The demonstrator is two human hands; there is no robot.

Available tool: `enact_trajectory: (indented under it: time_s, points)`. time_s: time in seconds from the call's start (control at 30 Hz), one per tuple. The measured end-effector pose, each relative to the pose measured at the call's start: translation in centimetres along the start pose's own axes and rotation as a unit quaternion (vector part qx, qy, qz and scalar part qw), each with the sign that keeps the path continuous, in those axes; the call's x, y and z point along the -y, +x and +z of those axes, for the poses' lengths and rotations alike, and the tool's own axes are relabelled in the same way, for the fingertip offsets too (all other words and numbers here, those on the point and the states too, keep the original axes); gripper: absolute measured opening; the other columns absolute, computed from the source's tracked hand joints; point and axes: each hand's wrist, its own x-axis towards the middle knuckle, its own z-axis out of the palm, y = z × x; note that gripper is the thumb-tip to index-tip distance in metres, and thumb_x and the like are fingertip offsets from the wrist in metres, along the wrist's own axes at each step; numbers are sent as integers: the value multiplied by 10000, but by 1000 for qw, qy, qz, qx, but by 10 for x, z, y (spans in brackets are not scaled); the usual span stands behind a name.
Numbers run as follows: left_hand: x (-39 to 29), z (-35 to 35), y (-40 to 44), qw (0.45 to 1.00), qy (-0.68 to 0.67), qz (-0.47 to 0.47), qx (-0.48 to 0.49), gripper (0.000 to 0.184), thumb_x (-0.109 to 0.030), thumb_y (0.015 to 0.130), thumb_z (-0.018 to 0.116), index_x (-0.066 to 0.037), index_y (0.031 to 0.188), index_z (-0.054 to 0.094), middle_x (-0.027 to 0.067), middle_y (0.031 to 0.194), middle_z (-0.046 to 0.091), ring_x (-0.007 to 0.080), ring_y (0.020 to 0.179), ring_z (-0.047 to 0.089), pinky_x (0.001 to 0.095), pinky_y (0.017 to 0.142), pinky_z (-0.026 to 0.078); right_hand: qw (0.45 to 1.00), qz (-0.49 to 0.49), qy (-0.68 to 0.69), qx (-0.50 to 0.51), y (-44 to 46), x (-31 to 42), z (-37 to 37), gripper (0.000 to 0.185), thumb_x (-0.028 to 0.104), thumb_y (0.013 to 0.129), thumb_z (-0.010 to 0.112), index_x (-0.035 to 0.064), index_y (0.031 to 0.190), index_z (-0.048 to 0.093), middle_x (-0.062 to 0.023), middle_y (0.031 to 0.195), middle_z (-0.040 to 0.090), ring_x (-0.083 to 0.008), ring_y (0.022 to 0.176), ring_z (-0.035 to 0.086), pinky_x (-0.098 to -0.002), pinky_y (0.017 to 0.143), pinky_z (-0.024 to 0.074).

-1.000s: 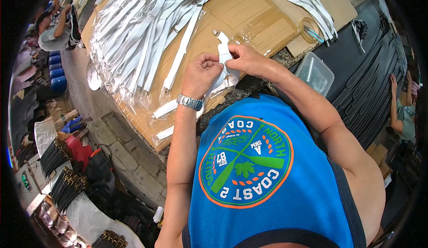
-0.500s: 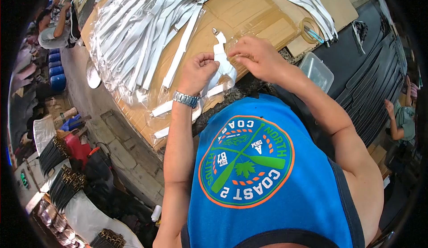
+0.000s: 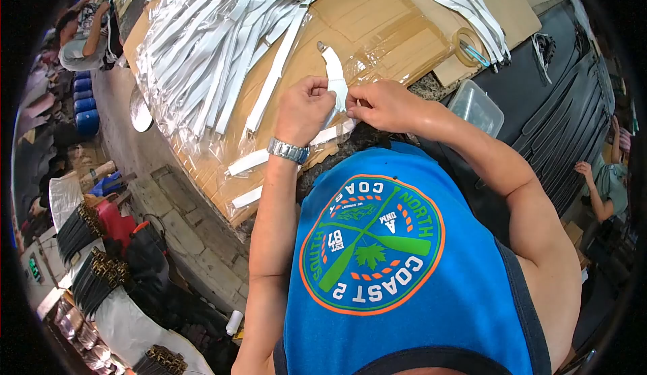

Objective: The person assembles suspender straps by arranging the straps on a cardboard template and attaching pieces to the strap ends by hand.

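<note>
Between my two hands, a white strap [image 3: 335, 78] with a metal clip at its far end lies over the near edge of the cardboard-covered table [image 3: 377, 21]. My left hand [image 3: 306, 111] is closed on the strap's left side, thumb against fingers, with a metal watch on the wrist. On the right side of the strap, my right hand [image 3: 381, 105] is pinched at its edge; what its fingertips hold is too small to make out. Other white strap ends [image 3: 248, 163] lie just left of and below my left hand.
A large pile of white straps [image 3: 222, 38] covers the table's left part. At right are a tape roll [image 3: 466, 46], a clear plastic box [image 3: 477, 107] and long black strips [image 3: 559, 132]. Co-workers [image 3: 84, 41] are at far left and far right [image 3: 606, 179].
My right hand lifted off the strap, then came back down to its edge. The strap's clip end has shifted slightly left and straightened. My left hand has stayed closed on the strap.
</note>
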Motion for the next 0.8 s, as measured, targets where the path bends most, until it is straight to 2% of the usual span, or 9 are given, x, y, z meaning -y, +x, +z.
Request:
enact_trajectory:
  time_s: [0.07, 0.17, 0.27, 0.47, 0.57, 0.67, 0.8]
  points:
    - [-6, 1, -4, 1000, 20, 5, -9, 286, -129, 836, 674, 71, 1041, 673, 56, 803, 692, 100, 696, 635, 262, 646, 522, 1000, 7, -2, 0, 2, -2, 2, 236, 314, 893, 626, 84, 922, 673, -162, 811, 693, -379, 790, 666, -494, 692, 500]
    - [-10, 2, -6, 1000, 8, 17, -12, 275, -125, 843, 662, 71, 1034, 673, 72, 807, 703, 112, 688, 646, 271, 641, 526, 997, -16, -62, -49, 1, -2, 10, 203, 280, 905, 644, 78, 910, 659, -155, 759, 674, -367, 728, 655, -459, 639, 497]
    - [-18, 6, -10, 999, 27, 23, -29, 261, -114, 845, 650, 73, 1025, 672, 95, 802, 710, 122, 680, 656, 279, 638, 527, 985, -35, -151, -72, -1, -1, 14, 219, 288, 904, 644, 71, 884, 663, -162, 732, 670, -374, 720, 664, -475, 629, 507]
    - [-17, 15, -11, 996, 48, 26, -71, 237, -86, 836, 640, 71, 1011, 670, 114, 782, 706, 128, 671, 662, 284, 633, 527, 972, -32, -220, -72, -2, 1, 19, 210, 271, 884, 658, 63, 853, 655, -171, 704, 663, -372, 713, 672, -489, 637, 515]
    - [-9, 19, -9, 996, 32, 34, -81, 223, -85, 837, 640, 68, 997, 666, 115, 781, 706, 137, 673, 666, 286, 636, 527, 978, -26, -189, -81, -2, -4, 23, 187, 257, 876, 664, 71, 883, 642, -170, 721, 665, -383, 734, 667, -491, 654, 509]
    - [-10, 21, -10, 994, 30, 48, -89, 221, -82, 837, 641, 66, 1000, 658, 117, 784, 704, 143, 673, 665, 292, 641, 528, 991, 5, -124, -58, -2, -4, 22, 199, 253, 876, 646, 60, 923, 629, -190, 816, 687, -400, 796, 675, -521, 688, 514]
    - [-3, 25, -8, 993, 41, 47, -104, 235, -89, 838, 644, 64, 1016, 652, 136, 804, 708, 177, 685, 678, 312, 655, 537, 990, 2, -111, -90, -5, -8, 24, 174, 234, 863, 674, 81, 902, 600, -177, 769, 672, -391, 783, 660, -513, 674, 493]
